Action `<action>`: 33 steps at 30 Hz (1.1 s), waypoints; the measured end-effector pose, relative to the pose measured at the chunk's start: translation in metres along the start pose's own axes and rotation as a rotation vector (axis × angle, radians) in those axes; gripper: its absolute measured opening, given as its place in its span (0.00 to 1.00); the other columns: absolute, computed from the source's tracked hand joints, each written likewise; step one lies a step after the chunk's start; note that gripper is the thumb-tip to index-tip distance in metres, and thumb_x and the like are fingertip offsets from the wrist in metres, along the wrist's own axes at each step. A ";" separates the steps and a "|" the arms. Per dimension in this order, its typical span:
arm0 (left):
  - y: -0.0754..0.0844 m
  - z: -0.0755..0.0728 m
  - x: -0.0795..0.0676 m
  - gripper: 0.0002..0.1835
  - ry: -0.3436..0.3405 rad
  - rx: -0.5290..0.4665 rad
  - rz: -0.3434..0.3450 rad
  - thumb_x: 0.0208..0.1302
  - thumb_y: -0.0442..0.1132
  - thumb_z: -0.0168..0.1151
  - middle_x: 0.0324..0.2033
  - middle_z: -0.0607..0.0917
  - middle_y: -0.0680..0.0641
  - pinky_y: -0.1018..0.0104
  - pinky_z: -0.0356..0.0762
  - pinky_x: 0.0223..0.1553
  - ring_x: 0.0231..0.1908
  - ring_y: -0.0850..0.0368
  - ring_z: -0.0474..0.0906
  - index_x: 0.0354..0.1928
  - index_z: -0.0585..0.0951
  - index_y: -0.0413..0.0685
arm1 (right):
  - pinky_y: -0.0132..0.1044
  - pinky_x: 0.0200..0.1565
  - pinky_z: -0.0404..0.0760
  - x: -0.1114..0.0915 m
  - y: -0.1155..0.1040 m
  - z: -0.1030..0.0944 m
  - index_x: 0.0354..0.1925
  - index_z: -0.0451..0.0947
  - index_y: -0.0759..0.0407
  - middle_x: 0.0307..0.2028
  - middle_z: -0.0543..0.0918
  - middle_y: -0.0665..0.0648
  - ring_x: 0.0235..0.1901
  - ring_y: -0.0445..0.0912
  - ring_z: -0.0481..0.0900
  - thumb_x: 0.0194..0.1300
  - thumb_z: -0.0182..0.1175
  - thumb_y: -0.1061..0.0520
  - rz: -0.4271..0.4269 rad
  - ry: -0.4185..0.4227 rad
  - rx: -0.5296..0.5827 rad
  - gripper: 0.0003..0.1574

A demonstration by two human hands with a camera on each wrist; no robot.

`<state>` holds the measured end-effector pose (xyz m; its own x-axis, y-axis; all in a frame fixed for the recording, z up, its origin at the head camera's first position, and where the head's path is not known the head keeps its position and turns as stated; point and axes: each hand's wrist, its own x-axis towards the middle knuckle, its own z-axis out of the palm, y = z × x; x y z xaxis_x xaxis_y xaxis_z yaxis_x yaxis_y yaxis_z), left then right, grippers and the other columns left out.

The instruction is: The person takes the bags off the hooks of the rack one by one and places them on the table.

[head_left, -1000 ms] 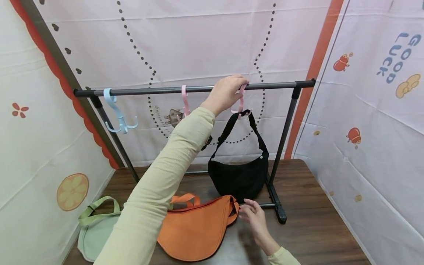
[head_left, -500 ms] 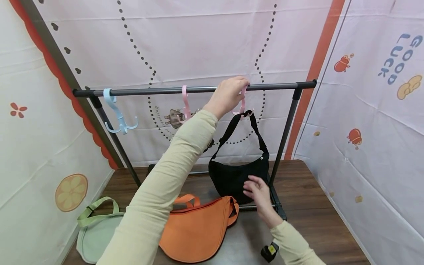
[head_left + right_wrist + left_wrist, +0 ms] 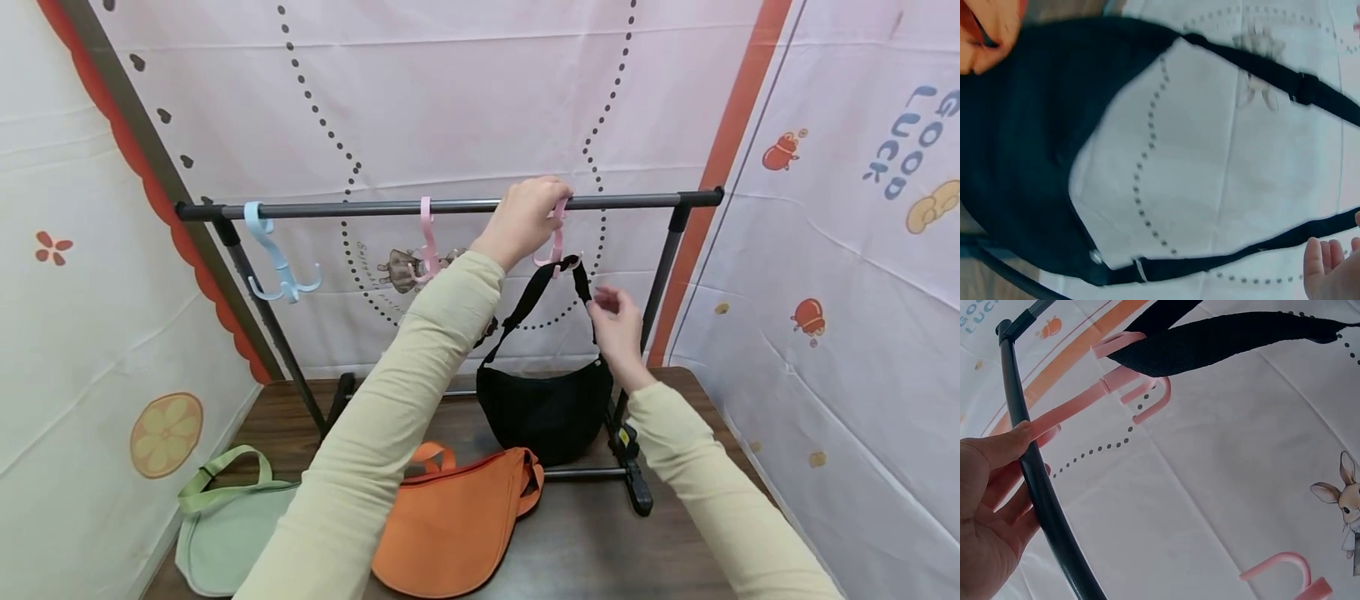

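Observation:
With thumb and fingers, my left hand [image 3: 525, 218] grips the top of the right pink hook [image 3: 557, 243] where it sits over the dark rail [image 3: 360, 208]. In the left wrist view the thumb lies on the hook's shank and fingers reach behind the rail. A black shoulder bag [image 3: 546, 417] hangs by its strap [image 3: 529, 298] from that hook's prongs. My right hand [image 3: 621, 337] is raised beside the strap's right side, fingers loosely bent. In the right wrist view its fingertips [image 3: 1314, 250] are close to the strap; whether they touch it I cannot tell.
Another pink hook [image 3: 428, 242] and a light-blue hook [image 3: 279, 258] hang further left on the rail. An orange bag [image 3: 450, 533] and a pale green bag [image 3: 228, 542] lie on the wooden table [image 3: 600, 550]. The rack's right foot [image 3: 637, 487] stands behind them.
My right hand has risen from beside the orange bag, past the black bag's body, to the strap's right side. My left hand stays at the hook on the rail.

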<state>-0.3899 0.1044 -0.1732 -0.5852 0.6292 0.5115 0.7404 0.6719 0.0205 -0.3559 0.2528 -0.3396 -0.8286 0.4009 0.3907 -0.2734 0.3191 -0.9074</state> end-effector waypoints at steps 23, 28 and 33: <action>0.006 0.005 -0.001 0.14 0.023 -0.011 -0.031 0.61 0.33 0.57 0.46 0.80 0.51 0.67 0.69 0.52 0.49 0.56 0.74 0.49 0.78 0.45 | 0.22 0.29 0.66 0.049 -0.030 -0.001 0.38 0.79 0.70 0.28 0.80 0.58 0.22 0.28 0.67 0.60 0.54 0.64 -0.248 0.042 -0.141 0.11; 0.002 0.004 -0.003 0.12 0.028 -0.014 -0.035 0.61 0.33 0.58 0.45 0.80 0.52 0.66 0.70 0.51 0.48 0.56 0.74 0.47 0.79 0.45 | 0.22 0.28 0.65 0.053 -0.046 -0.001 0.37 0.80 0.68 0.28 0.81 0.64 0.21 0.27 0.66 0.60 0.54 0.63 -0.366 0.061 -0.239 0.11; 0.001 0.004 -0.004 0.11 0.032 -0.011 -0.038 0.60 0.34 0.58 0.41 0.80 0.52 0.66 0.70 0.49 0.45 0.57 0.75 0.45 0.79 0.45 | 0.28 0.29 0.66 0.053 -0.059 0.001 0.35 0.81 0.66 0.27 0.81 0.62 0.24 0.38 0.71 0.60 0.54 0.61 -0.455 0.085 -0.308 0.11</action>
<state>-0.3881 0.1045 -0.1783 -0.6021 0.5902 0.5377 0.7215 0.6906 0.0499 -0.3839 0.2543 -0.2657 -0.6143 0.2276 0.7555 -0.4290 0.7072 -0.5619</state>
